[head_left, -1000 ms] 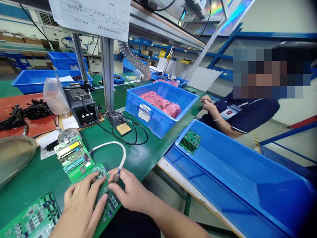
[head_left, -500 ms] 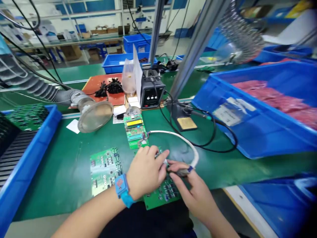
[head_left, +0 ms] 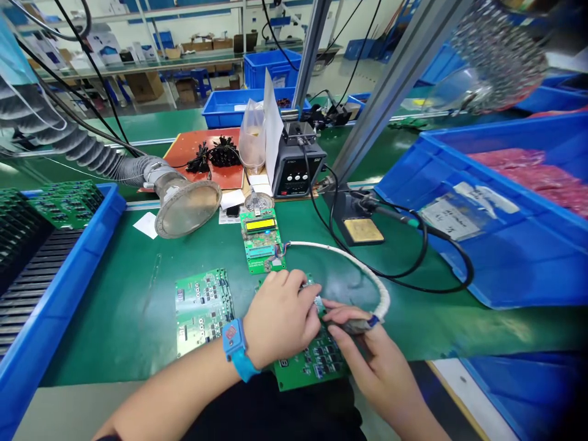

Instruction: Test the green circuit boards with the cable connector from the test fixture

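A green circuit board point(head_left: 312, 366) lies at the bench's front edge beneath my hands. My left hand point(head_left: 282, 312), wearing a blue wrist strap point(head_left: 235, 343), is bent over the board's upper part, its fingers closed against it; some fingertips are hidden. From the right, my right hand point(head_left: 372, 352) pinches the dark plug-like end point(head_left: 353, 326) of a white-sleeved cable point(head_left: 380, 288). That end points at the board close to my left thumb; whether it touches is unclear. The cable leads to a small tester board point(head_left: 261, 245) with a lit yellow display.
More circuit boards point(head_left: 204, 306) lie to the left. A blue bin point(head_left: 68, 294) of racked boards is at far left, beside a fume hose nozzle point(head_left: 188, 208). Behind stand a soldering station point(head_left: 298, 165) and iron holder point(head_left: 362, 231); a blue bin point(head_left: 514, 263) with pink packages is right.
My view has swung left, and the co-worker has left it. The fingers of my left hand, spread on the board before, are drawn together. My right hand keeps hold of the cable end.
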The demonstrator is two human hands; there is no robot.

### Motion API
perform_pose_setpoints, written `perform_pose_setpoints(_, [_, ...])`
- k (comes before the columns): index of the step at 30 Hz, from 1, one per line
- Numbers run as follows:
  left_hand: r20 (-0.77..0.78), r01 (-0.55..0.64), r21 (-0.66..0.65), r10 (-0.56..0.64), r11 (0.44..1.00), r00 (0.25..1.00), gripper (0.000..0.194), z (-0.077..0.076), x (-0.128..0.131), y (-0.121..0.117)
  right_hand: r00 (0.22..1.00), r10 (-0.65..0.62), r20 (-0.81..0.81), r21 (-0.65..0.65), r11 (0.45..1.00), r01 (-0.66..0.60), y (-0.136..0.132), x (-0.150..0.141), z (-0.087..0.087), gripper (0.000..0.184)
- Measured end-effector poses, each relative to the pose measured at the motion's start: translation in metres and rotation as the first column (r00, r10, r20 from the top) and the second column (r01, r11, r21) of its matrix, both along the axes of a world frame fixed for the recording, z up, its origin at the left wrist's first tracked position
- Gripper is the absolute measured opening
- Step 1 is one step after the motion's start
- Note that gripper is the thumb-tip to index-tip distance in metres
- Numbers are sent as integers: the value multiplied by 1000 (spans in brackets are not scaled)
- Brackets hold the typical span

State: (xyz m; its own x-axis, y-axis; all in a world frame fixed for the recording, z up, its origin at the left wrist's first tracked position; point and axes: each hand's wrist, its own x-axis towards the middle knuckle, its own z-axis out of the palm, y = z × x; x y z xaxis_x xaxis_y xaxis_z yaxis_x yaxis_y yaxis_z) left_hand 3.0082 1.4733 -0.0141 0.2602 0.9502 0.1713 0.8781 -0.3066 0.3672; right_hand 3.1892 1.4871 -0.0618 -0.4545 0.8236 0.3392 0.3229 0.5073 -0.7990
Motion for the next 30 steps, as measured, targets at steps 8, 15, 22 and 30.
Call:
perform_pose_setpoints(8, [-82, 23, -133, -34, 991, 996, 104, 11, -20, -35, 1000, 20, -9, -9, 1000, -20, 0, -1, 4, 7])
perform_pose_setpoints(15, [-213, -54, -236, 3, 970, 977, 136, 8, -8, -37, 1000, 14, -12, -31, 999, -14, 0, -1, 3, 6])
perform_pose_setpoints(22, [-240, -44, -227, -12, 973, 971, 134, 11, -10, -36, 999, 20, -42, -79, 997, -24, -2, 0, 2, 7])
perform_pose_setpoints(30, [-214, -50, -169, 13, 984, 977, 129, 7, -10, -37, 998, 11, -57, -129, 992, -18, -2, -1, 1, 7])
